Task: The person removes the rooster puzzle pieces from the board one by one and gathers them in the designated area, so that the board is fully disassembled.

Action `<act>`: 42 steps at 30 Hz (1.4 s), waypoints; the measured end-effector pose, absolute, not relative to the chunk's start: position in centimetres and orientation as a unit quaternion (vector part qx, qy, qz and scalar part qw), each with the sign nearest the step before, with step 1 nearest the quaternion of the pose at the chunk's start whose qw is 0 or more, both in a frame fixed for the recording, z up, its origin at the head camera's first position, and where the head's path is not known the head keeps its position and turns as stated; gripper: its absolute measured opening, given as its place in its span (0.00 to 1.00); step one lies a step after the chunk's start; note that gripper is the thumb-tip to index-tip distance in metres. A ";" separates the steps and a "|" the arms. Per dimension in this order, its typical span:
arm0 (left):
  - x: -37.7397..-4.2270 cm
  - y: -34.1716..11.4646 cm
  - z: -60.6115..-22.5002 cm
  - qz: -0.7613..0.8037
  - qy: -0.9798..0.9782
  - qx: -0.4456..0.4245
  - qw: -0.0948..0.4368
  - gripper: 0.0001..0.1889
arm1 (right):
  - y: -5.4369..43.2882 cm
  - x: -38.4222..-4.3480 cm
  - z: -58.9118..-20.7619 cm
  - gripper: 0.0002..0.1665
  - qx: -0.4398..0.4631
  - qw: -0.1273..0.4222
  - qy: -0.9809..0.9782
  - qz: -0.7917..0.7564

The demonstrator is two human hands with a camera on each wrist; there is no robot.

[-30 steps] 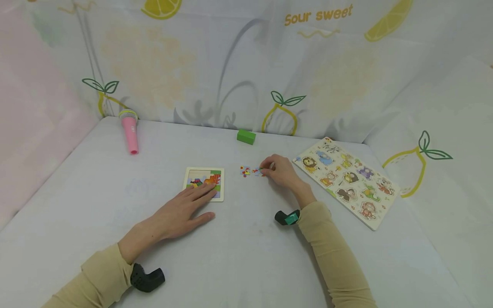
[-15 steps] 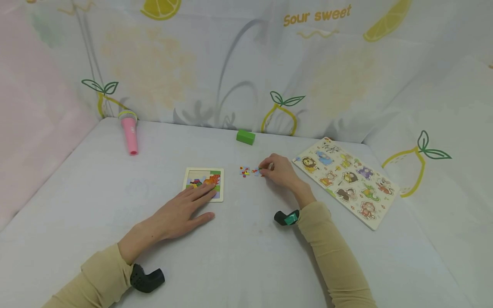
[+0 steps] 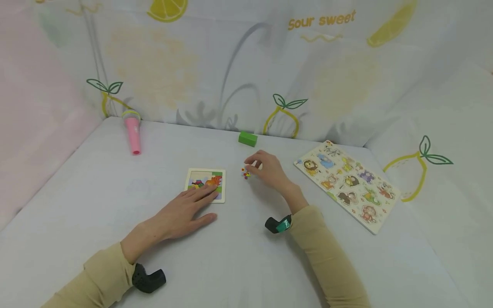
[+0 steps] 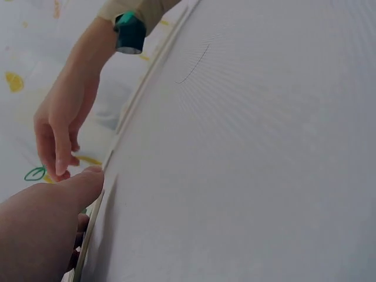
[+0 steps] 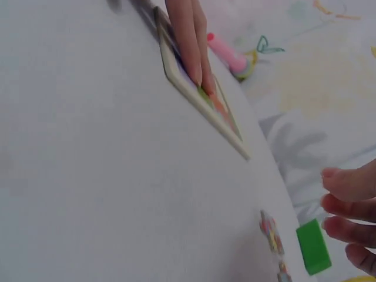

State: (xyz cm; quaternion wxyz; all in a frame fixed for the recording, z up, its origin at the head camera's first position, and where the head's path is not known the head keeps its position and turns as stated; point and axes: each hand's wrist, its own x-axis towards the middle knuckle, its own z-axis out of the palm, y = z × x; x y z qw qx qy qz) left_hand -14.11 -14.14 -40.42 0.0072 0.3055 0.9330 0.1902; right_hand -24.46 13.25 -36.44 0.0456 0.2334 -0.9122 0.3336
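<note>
A small framed jigsaw puzzle lies left of centre in the head view, partly filled with colourful pieces. My left hand rests on its lower part with straight fingers, hiding some of the picture. Just right of the frame, my right hand hovers over a loose jigsaw piece, fingertips close above it. In the right wrist view that piece lies on the table with a second piece beside it. The right thumb and fingers are loosely bent and spread, with nothing between them.
Behind the loose pieces stands a green block. A pink toy microphone lies at the back left. To the right is a large animal peg puzzle board. A printed cloth backdrop rises at the table's far edge.
My right hand has shifted left, from the right-hand loose piece to above the left one. The left hand stays on the framed puzzle. The head view has tilted slightly.
</note>
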 end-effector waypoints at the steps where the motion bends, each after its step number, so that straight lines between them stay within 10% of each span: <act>1: -14.1 -14.1 -40.4 0.188 0.934 0.305 0.006 0.35 | 12.6 -24.5 -36.4 0.10 0.240 0.043 -0.910 0.335; 42: -14.1 -13.9 -40.6 0.169 0.934 0.314 -0.014 0.35 | 6.5 -23.8 -38.5 0.16 0.295 -0.043 -0.917 0.264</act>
